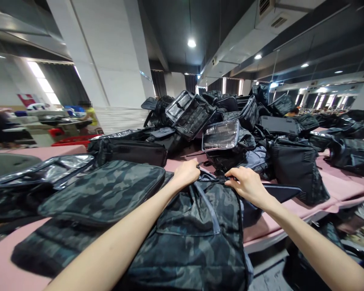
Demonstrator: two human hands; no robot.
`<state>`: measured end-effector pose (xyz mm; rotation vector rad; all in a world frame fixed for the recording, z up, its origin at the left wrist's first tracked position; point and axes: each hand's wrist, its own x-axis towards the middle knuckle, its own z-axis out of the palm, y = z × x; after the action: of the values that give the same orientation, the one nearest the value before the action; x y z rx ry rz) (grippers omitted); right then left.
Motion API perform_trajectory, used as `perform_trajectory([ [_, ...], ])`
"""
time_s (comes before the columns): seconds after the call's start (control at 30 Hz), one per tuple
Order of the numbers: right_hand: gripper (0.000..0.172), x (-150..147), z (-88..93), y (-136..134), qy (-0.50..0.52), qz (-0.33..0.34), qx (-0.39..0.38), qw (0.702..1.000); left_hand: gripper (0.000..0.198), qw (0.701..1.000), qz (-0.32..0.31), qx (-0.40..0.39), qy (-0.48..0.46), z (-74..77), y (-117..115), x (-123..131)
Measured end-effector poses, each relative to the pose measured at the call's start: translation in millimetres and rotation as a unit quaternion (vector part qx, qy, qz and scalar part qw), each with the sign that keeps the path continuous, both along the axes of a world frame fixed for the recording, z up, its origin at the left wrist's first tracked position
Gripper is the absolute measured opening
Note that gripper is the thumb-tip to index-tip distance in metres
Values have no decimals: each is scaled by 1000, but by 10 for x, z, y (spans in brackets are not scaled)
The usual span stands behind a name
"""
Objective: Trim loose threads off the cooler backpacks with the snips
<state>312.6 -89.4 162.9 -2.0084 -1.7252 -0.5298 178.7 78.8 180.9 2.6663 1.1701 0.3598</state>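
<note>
A dark camouflage bag (197,250) lies in front of me at the table's edge, its top end away from me. At that far end, my left hand (186,173) is closed in a fist, and a short bit of black strap sticks out by its thumb. My right hand (248,186) pinches a black strap (221,178) at the bag's top edge between thumb and fingertips. A grey-trimmed pocket (189,214) bulges on the bag's upper face. What lies inside my left fist is mostly hidden.
Another camouflage bag (106,190) lies to the left, near an open silver-lined bag (48,169). A large heap of similar bags (197,115) rises on the pink-covered table (330,186). A white pillar (106,52) stands behind; people are in the left background.
</note>
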Motion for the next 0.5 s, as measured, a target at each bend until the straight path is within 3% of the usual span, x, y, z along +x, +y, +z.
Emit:
perform_trajectory([
  [0.17, 13, 35, -62, 37, -4, 1, -1, 1000, 33, 1000, 6, 6, -2, 16, -26, -7],
  [0.37, 12, 60, -94, 14, 151, 39, 3, 988, 33, 1000, -3, 2, -2, 16, -22, 1],
  [0.5, 13, 58, -107, -35, 98, 18, 14, 995, 33, 1000, -4, 3, -11, 14, -29, 0],
])
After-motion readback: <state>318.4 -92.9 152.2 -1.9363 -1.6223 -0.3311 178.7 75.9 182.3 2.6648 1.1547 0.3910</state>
